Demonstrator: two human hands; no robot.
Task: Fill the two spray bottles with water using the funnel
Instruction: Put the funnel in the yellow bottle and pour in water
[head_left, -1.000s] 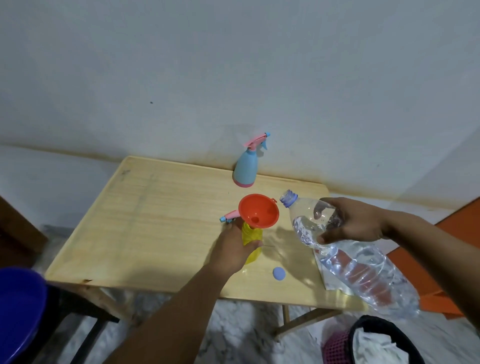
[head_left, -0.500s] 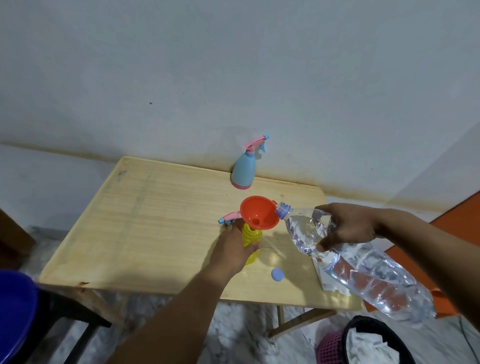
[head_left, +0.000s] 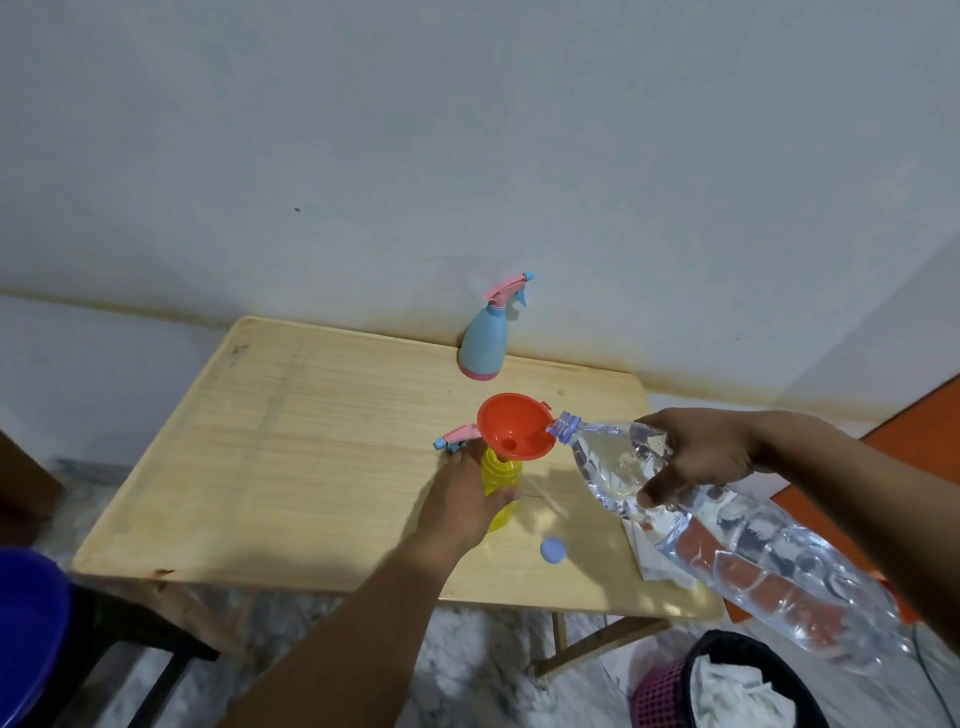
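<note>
Both hands are clamped: left hand (head_left: 462, 499) on the yellow spray bottle (head_left: 500, 480), right hand (head_left: 698, 452) on the water bottle (head_left: 727, 540). Tip slowly (mouth already at the orange funnel (head_left: 514, 425) rim), holding the base steady.

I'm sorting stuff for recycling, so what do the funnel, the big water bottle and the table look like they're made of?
The funnel looks like smooth orange moulded plastic with an even colour and a slight sheen. The water bottle seems thin clear plastic: see-through, ribbed and crinkled. The table looks like pale wood or a wood-look laminate with visible grain lines; which one can't be told.
</note>
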